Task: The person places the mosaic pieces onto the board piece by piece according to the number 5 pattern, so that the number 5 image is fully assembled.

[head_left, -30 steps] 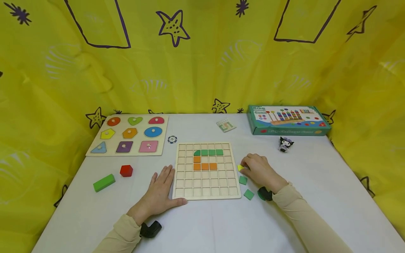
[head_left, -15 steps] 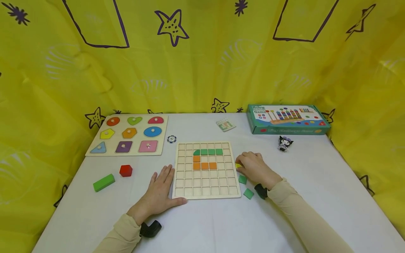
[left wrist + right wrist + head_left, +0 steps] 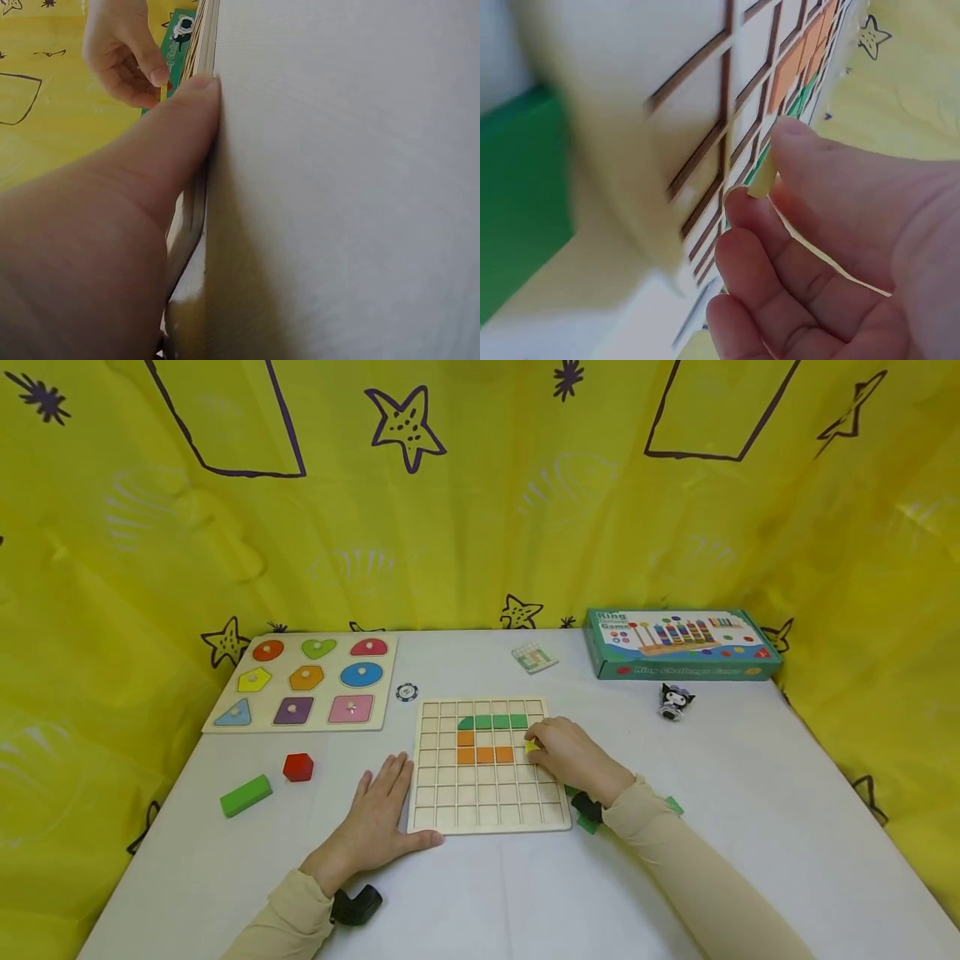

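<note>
A wooden grid board lies on the white table with a row of green tiles and several orange tiles set in its squares. Between thumb and fingertips my right hand pinches a small yellow tile, held just above the board's right part. My left hand lies flat with spread fingers along the board's left edge, its thumb by the front left corner. In the left wrist view that thumb touches the board's rim. Loose green tiles are partly hidden under my right wrist.
A knobbed shape puzzle lies back left, with a poker chip beside it. Nearer are a red block and a green block. At the back are a pattern card, a game box and a small figurine.
My right hand has carried the yellow tile leftward, from beside the board's right edge to over its right-hand squares. My left hand has stayed in place.
</note>
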Tool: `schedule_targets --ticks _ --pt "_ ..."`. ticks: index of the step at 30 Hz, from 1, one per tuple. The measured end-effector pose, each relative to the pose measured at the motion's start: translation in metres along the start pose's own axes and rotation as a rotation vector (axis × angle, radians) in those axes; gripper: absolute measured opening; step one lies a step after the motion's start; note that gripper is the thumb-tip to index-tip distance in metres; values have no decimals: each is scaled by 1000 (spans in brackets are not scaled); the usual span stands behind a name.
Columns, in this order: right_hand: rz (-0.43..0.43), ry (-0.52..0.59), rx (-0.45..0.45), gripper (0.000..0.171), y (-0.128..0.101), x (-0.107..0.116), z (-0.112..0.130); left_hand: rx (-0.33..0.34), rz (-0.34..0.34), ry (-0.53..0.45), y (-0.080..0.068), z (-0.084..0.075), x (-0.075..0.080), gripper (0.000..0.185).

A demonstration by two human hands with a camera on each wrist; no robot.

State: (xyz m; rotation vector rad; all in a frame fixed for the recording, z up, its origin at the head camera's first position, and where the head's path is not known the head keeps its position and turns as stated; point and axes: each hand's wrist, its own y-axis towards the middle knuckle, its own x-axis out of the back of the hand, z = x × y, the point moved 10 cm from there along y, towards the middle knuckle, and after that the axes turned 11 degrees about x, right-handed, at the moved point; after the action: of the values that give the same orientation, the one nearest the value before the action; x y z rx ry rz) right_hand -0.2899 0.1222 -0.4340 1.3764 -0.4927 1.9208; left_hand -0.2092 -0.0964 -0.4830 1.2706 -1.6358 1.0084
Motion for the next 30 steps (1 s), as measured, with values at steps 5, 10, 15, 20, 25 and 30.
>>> schedule_targets --ticks 5,10,15,20,25,30 --pt "-18 -11 51 11 12 -1 9 3 6 1 0 1 -2 120" --pt "-15 -55 107 17 16 -3 17 -4 1 -14 0 1 -1 120" --pt "-10 -81 149 12 17 -5 22 -4 -1 -18 0 2 0 120" --pt "-14 -30 196 3 6 2 20 13 20 -27 0 2 -2 120" --pt "-15 70 83 11 -21 18 -8 32 41 -33 -3 4 -6 120" --pt "-19 39 -51 14 -51 29 -42 15 24 -27 0 2 -2 120"
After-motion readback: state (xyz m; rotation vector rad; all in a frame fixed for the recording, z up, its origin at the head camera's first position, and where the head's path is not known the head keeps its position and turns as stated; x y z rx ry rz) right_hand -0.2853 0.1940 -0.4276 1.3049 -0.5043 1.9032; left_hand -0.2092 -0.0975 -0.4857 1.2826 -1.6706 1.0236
